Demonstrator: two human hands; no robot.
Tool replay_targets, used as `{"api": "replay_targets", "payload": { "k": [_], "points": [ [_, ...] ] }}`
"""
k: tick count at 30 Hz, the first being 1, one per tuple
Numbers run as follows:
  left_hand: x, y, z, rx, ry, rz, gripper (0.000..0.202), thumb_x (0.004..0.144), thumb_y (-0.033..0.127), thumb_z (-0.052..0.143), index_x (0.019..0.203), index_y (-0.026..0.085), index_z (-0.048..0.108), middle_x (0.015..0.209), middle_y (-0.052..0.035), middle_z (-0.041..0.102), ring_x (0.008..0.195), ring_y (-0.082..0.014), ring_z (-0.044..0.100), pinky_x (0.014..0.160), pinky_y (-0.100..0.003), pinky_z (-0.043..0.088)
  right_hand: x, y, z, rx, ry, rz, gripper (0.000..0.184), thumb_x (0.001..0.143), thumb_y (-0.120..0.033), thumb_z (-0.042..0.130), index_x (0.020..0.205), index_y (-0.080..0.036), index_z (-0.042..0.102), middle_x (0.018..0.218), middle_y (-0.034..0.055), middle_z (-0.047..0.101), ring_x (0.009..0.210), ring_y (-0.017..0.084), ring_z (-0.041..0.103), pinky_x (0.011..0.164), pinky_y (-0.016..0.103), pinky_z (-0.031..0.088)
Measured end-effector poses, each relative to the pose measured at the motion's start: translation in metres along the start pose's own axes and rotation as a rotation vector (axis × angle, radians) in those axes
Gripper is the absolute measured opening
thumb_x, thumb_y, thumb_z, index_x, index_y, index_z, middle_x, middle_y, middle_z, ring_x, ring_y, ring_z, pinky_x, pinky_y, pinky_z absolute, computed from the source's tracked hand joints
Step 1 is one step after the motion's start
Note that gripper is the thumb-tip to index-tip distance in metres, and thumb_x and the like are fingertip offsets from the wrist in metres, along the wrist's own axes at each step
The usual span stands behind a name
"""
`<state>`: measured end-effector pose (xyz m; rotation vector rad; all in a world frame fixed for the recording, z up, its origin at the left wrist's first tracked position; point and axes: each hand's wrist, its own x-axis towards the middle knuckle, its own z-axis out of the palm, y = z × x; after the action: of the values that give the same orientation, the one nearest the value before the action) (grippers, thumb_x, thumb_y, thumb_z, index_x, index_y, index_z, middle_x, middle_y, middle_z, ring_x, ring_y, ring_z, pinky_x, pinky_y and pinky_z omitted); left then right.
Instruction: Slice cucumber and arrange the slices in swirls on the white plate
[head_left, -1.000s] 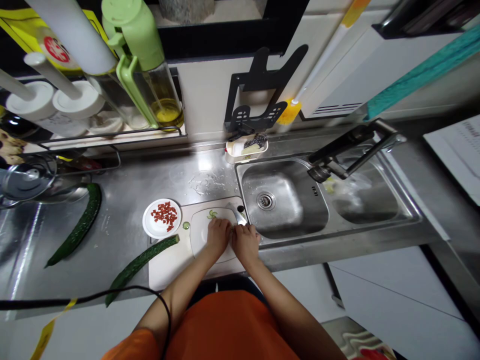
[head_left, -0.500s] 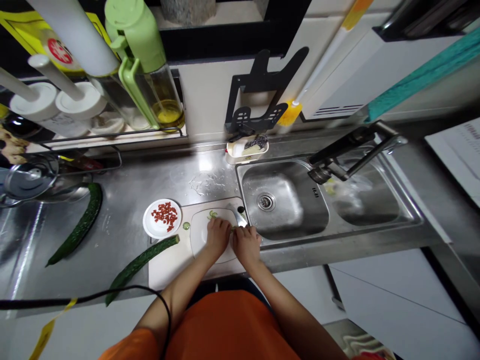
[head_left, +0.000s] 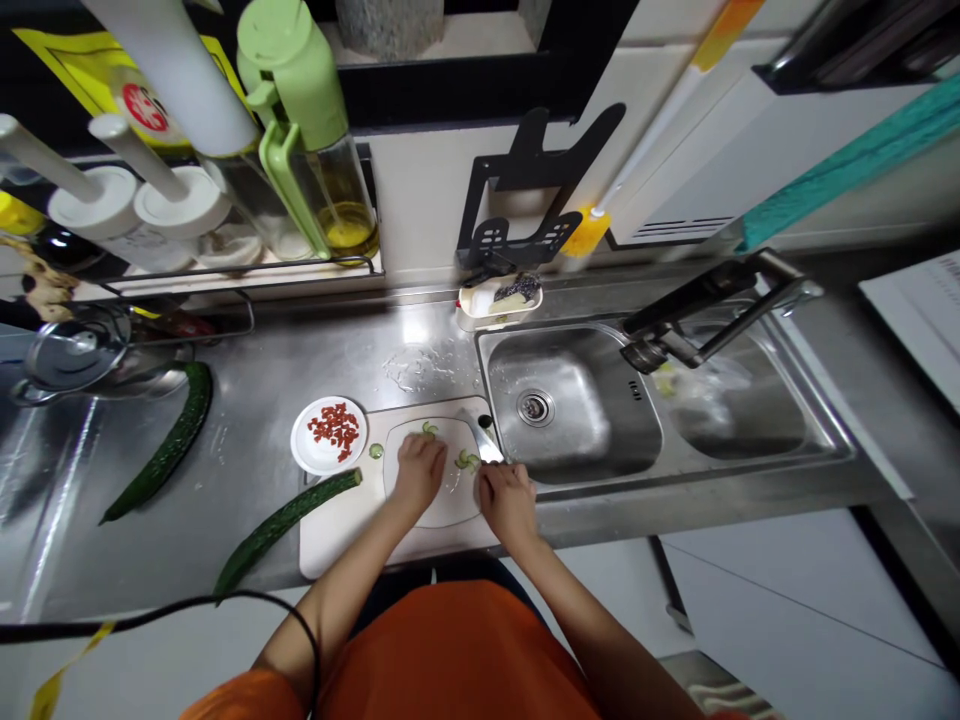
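Observation:
My left hand (head_left: pixel 421 468) is over the left part of a white rounded-square plate (head_left: pixel 439 512), fingers curled down and drawn together; anything in them is hidden. My right hand (head_left: pixel 508 500) is at the plate's right edge with its fingers bent together, and what they pinch, if anything, does not show. Between the hands, thin green cucumber slices (head_left: pixel 466 460) lie fanned on the plate. More cucumber slices (head_left: pixel 429 429) sit at its far edge. A knife (head_left: pixel 486 440) lies on the right of the cutting board (head_left: pixel 330 535), its near end close to my right fingers.
Left of the plate are a cucumber end piece (head_left: pixel 376 451), a cut cucumber (head_left: pixel 289 525) and a dish (head_left: pixel 301 462) of red bits. A whole cucumber (head_left: pixel 166 450) lies farther left. The sink (head_left: pixel 600 455) with its faucet (head_left: pixel 675 335) is on the right.
My hands, close together before, have parted: the left has moved left, the right a little to the right. The fanned cucumber slices between them now show. The knife stays in place.

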<state>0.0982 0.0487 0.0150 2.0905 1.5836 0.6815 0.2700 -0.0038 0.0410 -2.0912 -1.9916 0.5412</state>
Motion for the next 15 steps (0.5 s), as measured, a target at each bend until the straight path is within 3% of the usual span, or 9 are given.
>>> {"api": "replay_targets", "payload": {
  "k": [4, 8, 11, 15],
  "points": [
    [-0.011, -0.020, -0.034, 0.073, 0.075, -0.107, 0.021, 0.088, 0.023, 0.049, 0.095, 0.020, 0.068, 0.092, -0.0073, 0.064, 0.092, -0.0205, 0.052, 0.084, -0.035, 0.040, -0.006, 0.000, 0.001, 0.040, 0.013, -0.049, 0.015, 0.088, -0.019, 0.051, 0.083, -0.021, 0.065, 0.083, 0.0033, 0.064, 0.088, 0.021, 0.044, 0.068, 0.030, 0.024],
    [-0.028, -0.039, -0.061, 0.271, 0.140, -0.305, 0.022, 0.085, 0.026, 0.052, 0.098, 0.021, 0.070, 0.100, -0.0093, 0.061, 0.099, -0.0251, 0.047, 0.088, -0.040, 0.037, -0.012, -0.004, 0.008, 0.061, -0.010, -0.102, 0.013, 0.085, -0.017, 0.053, 0.082, -0.021, 0.065, 0.080, 0.0033, 0.063, 0.088, 0.021, 0.044, 0.070, 0.030, 0.025],
    [-0.037, -0.044, -0.071, 0.392, 0.122, -0.429, 0.022, 0.083, 0.028, 0.055, 0.097, 0.023, 0.071, 0.109, -0.0110, 0.057, 0.104, -0.0295, 0.042, 0.087, -0.044, 0.035, -0.014, -0.010, 0.012, 0.068, -0.029, -0.146, 0.012, 0.083, -0.015, 0.054, 0.083, -0.020, 0.065, 0.081, 0.0036, 0.064, 0.089, 0.021, 0.045, 0.071, 0.030, 0.026],
    [-0.041, -0.042, -0.072, 0.470, 0.096, -0.476, 0.024, 0.081, 0.027, 0.057, 0.100, 0.026, 0.071, 0.126, -0.0109, 0.047, 0.113, -0.0334, 0.036, 0.088, -0.048, 0.033, -0.015, -0.018, 0.016, 0.043, -0.053, -0.182, 0.013, 0.085, -0.017, 0.053, 0.082, -0.021, 0.065, 0.079, 0.0036, 0.064, 0.090, 0.021, 0.046, 0.073, 0.031, 0.027]
  ]
}}
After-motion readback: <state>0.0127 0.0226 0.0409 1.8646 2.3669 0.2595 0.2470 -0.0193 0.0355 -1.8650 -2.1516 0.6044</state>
